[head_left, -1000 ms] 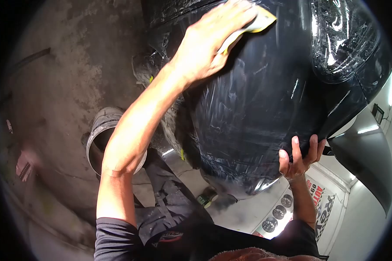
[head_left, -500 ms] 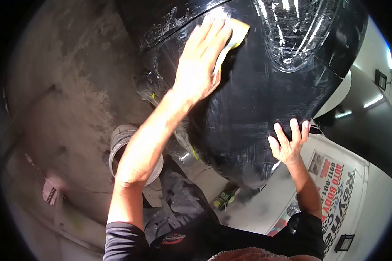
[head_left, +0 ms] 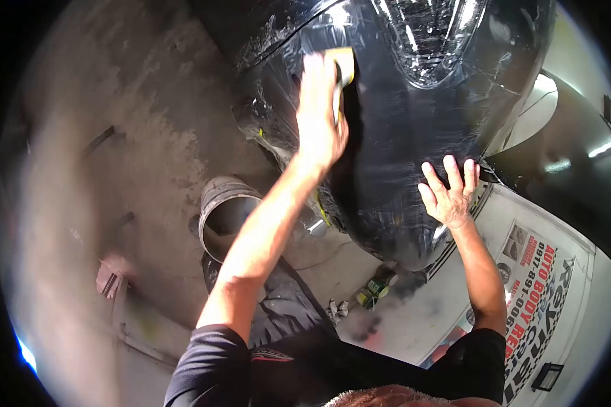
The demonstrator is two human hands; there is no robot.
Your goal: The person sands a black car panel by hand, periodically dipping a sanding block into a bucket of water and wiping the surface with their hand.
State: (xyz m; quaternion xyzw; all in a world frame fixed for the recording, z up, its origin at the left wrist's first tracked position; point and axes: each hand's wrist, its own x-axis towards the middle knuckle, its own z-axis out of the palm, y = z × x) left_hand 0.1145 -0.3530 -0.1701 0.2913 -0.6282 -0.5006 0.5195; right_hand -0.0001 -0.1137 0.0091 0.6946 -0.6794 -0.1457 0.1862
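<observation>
My left hand (head_left: 319,115) presses flat on a wet, black car body panel (head_left: 380,136). Between its thumb and fingers is a folded yellow and white sheet of sandpaper (head_left: 345,64), partly hidden under the palm. On the same panel, close to its right edge, rests my right hand (head_left: 451,193) with fingers spread and nothing in it. A clear lamp lens (head_left: 431,47) with wet streaks sits above and between the hands.
A grimy bucket (head_left: 227,210) stands on the stained concrete floor (head_left: 142,122) beside my leg. Green-labelled cans (head_left: 377,288) lie beneath the panel. A dark curved car part (head_left: 557,136) and a printed auto body sign (head_left: 529,298) are at the right.
My left hand has slid the sandpaper back toward me along the panel, away from the upper seam. The right hand stays near the panel's edge. The whole view has shifted slightly.
</observation>
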